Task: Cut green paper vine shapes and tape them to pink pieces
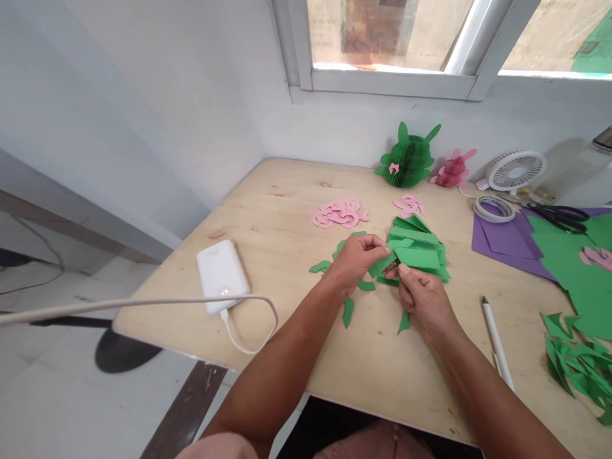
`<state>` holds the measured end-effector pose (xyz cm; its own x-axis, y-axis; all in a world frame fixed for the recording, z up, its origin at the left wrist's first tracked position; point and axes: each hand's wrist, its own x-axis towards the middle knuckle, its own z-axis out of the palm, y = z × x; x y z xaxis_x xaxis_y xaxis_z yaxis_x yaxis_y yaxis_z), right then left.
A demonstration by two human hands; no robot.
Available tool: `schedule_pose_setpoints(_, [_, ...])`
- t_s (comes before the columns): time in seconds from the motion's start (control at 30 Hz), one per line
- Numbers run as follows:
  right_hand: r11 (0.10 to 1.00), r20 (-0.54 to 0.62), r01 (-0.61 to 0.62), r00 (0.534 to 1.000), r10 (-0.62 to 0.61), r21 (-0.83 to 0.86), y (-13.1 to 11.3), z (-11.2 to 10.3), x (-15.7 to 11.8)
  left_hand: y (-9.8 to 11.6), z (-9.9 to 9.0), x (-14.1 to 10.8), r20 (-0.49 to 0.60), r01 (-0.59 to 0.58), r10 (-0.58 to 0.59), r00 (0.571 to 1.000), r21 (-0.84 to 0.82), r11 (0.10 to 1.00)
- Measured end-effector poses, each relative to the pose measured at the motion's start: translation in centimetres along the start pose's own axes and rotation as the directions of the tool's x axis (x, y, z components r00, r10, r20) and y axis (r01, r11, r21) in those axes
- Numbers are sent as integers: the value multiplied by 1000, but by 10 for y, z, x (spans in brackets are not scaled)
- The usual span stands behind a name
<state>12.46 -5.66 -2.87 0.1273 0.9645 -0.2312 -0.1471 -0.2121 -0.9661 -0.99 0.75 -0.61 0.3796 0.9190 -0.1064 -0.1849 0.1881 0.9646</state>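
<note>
My left hand (359,258) pinches a small piece of green paper (381,264). Close on its right, my right hand (421,290) is closed around a small dark-tipped tool (396,259), which touches the paper; most of it is hidden by the fingers. Just behind both hands lies a stack of green paper strips (418,250). Curved green cutouts (348,312) are scattered around and below my left hand. A green scrap (404,322) lies under my right hand.
Pink cutouts (340,213) lie behind the hands. Green (408,159) and pink (452,169) paper figures stand by the wall, near a white fan (515,171). Black scissors (559,215), purple paper (507,245), green scraps (578,366) and a pen (497,341) are right; a cabled power bank (222,274) is left.
</note>
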Motion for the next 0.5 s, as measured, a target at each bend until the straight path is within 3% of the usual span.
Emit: schedule_pose_setpoints(0.5, [999, -9, 26, 1000, -27, -32, 2, -1, 0, 0, 0, 1, -3, 3, -3, 1000, -1, 1000])
